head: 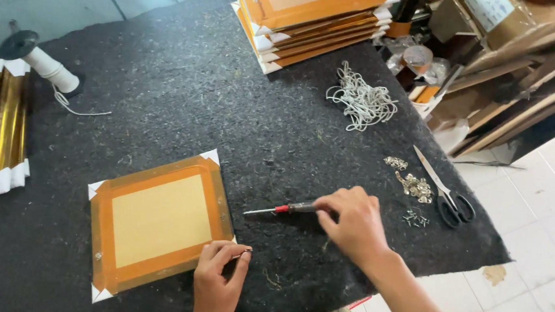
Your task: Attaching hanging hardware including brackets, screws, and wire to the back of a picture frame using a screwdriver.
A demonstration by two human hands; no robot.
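frame (159, 222) – face down on dark felt mat (230, 94) | left hand (216, 282) at frame's near right corner, fingertips pinched on small metal piece – too small to tell | right hand (351, 223) right of frame, closed around screwdriver (283, 208), tip toward frame | scissors (444, 190) far right of frame

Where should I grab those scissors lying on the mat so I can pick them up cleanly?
Take the scissors by the black handle loops at the near end, coming from the mat's near right edge. The blades point away toward the cord pile, and the hardware pieces crowd their left side.
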